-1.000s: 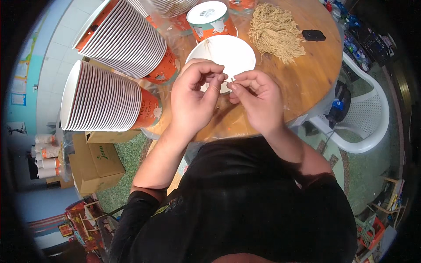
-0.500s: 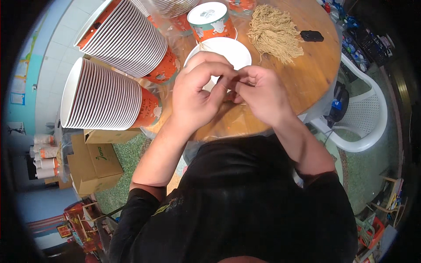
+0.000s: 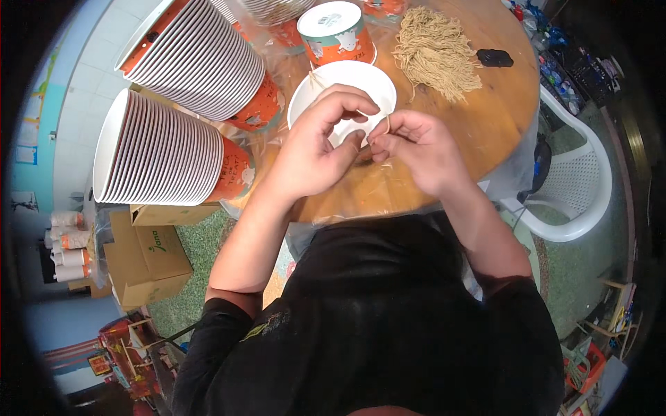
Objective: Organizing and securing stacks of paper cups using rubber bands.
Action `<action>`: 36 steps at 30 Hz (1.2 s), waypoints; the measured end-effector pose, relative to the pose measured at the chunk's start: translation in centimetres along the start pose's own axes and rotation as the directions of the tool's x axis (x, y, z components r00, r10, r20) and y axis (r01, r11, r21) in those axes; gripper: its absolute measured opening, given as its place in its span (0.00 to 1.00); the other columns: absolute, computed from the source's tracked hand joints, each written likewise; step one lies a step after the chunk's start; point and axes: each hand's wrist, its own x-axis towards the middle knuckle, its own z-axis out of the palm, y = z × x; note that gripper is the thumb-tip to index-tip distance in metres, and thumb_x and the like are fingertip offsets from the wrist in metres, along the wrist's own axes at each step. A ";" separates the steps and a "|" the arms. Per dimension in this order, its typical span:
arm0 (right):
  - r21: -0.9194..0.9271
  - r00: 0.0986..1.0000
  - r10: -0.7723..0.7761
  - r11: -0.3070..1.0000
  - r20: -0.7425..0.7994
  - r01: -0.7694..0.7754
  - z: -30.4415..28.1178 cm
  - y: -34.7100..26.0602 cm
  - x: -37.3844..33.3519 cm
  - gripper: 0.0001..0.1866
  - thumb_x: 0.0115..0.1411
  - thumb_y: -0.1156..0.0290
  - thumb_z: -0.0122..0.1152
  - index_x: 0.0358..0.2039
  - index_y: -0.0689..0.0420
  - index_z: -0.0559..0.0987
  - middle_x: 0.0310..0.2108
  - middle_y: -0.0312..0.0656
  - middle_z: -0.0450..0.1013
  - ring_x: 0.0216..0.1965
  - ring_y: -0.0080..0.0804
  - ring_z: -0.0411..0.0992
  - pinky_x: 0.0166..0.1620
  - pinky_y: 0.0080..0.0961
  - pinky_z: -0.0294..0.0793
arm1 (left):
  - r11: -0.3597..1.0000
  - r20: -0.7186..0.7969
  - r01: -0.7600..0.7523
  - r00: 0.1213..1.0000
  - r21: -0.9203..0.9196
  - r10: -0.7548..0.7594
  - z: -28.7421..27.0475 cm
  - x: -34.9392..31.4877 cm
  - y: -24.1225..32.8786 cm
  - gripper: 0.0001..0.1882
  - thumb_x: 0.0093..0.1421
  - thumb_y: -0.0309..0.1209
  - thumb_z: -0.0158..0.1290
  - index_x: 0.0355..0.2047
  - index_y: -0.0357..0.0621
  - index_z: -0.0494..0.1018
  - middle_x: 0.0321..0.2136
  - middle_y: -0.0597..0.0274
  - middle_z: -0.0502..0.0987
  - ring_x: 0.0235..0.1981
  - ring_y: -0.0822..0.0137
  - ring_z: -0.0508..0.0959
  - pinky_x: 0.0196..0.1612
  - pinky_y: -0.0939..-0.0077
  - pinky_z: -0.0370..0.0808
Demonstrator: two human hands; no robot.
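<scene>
A paper bucket (image 3: 374, 83), white inside, lies at the middle of the round table with its open mouth toward me. Over its mouth, my left hand (image 3: 322, 142) is curved with thumb and forefinger apart; its other fingers are partly hidden. My right hand (image 3: 416, 145) pinches a thin tan cord (image 3: 388, 123) at the bucket's right rim. Another bit of the cord shows at the left rim, past my left hand. Behind stands an upside-down orange and teal bucket (image 3: 338, 38). A loose bundle of tan cords (image 3: 436, 55) lies to its right.
Two long stacks of nested paper buckets (image 3: 156, 149) lean at the left, with more behind. A small black object (image 3: 494, 57) lies by the cords. Below the table's left side is a cardboard box (image 3: 149, 256). A white plastic chair (image 3: 579, 173) stands at the right.
My hands have drawn slightly apart. The left thumb and forefinger have spread, and the cord in my right hand now shows. The bucket's mouth is more exposed.
</scene>
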 end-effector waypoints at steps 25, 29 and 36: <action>-0.192 0.973 -0.118 0.978 -0.198 0.080 0.8 0.6 -1.5 0.07 0.69 0.77 0.73 0.45 0.66 0.88 0.38 0.40 0.86 0.37 0.23 0.83 0.45 0.23 0.85 | 0.948 0.029 0.286 0.956 0.142 -0.293 1.1 -0.2 1.5 0.11 0.67 0.19 0.66 0.49 0.36 0.79 0.37 0.65 0.84 0.39 0.74 0.83 0.46 0.74 0.82; -0.559 0.897 -0.393 0.798 -0.201 0.225 1.1 0.7 -1.5 0.08 0.60 0.78 0.76 0.40 0.62 0.88 0.36 0.45 0.85 0.32 0.35 0.84 0.40 0.30 0.83 | 0.923 0.035 0.322 0.941 0.212 -0.336 1.1 -0.5 2.5 0.09 0.72 0.22 0.64 0.50 0.36 0.78 0.39 0.68 0.84 0.42 0.78 0.82 0.47 0.78 0.80; -0.876 0.625 -0.780 0.284 0.025 0.390 1.9 1.4 -1.3 0.09 0.54 0.81 0.77 0.36 0.58 0.87 0.36 0.44 0.85 0.34 0.44 0.83 0.37 0.38 0.83 | 0.931 0.008 0.313 0.947 0.188 -0.320 1.7 -0.9 2.6 0.17 0.74 0.23 0.62 0.62 0.37 0.79 0.39 0.68 0.83 0.42 0.77 0.81 0.48 0.79 0.79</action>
